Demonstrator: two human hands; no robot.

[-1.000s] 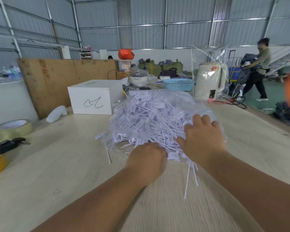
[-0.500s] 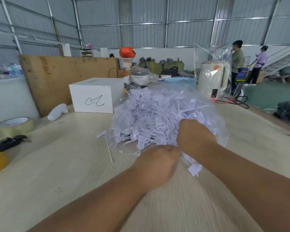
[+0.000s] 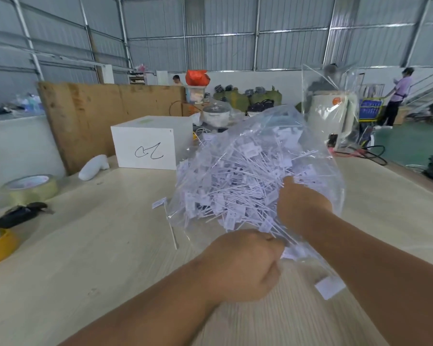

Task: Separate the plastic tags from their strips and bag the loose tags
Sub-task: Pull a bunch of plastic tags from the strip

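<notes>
While the left hand (image 3: 243, 265) pinches the clear bag's (image 3: 318, 171) near edge above the surface (image 3: 98, 258), the right hand (image 3: 301, 208) reaches inside, fingers buried among the white tags (image 3: 235, 186), grip unclear.

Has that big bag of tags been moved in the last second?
Yes. The bag has been lifted and tipped up: its far end now rises above the top of the white box, held by both hands.
</notes>
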